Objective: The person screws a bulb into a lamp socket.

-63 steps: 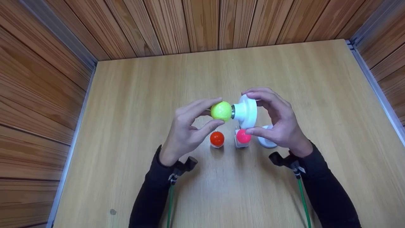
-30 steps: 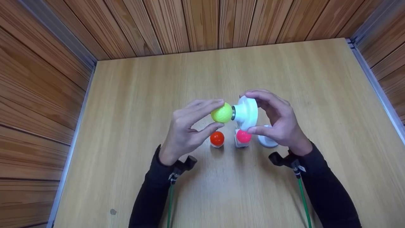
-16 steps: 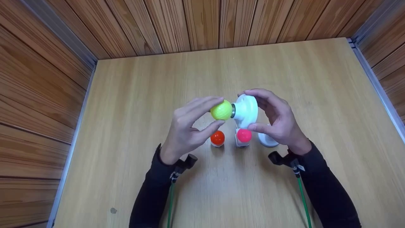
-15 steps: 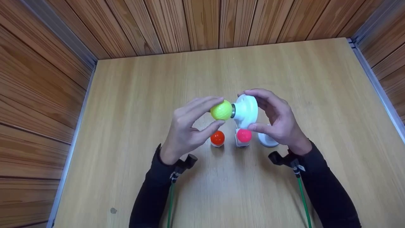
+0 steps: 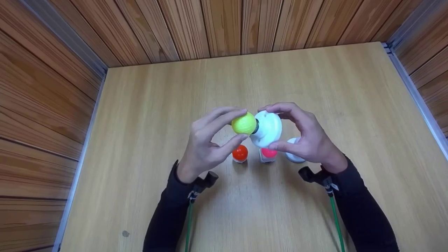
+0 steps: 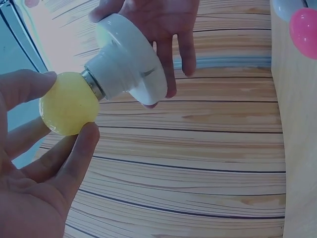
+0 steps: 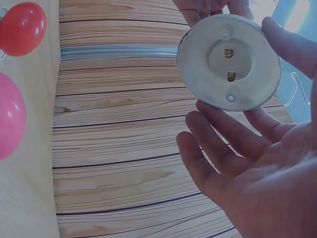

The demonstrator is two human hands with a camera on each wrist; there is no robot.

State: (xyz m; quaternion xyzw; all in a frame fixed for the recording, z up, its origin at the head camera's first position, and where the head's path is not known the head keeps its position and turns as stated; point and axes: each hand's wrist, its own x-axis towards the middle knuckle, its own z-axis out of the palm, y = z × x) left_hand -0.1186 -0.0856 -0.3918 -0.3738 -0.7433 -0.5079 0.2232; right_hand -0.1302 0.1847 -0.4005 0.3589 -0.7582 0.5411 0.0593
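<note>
My left hand point(image 5: 210, 140) pinches a yellow light bulb point(image 5: 244, 123) between thumb and fingers. The bulb's metal screw base sits at the mouth of a white lamp holder point(image 5: 267, 129), partly inside it; how deep I cannot tell. My right hand point(image 5: 304, 136) grips the lamp holder by the rim of its round base. In the right wrist view the flat back of the lamp holder point(image 7: 198, 74) shows two brass terminals. Both hands are held above the table, the bulb and lamp holder joined between them.
Below the hands, a red bulb point(image 5: 240, 153) and a pink bulb point(image 5: 268, 153) stand on the wooden table point(image 5: 168, 105). A white round piece point(image 5: 295, 157) lies beside them, partly behind the right thumb. Wood-panelled walls point(image 5: 224, 28) enclose the table.
The right hand has tilted the lamp holder, so more of its front face turns toward the head camera, and shifted it slightly left and nearer. The left hand keeps its pinch on the bulb.
</note>
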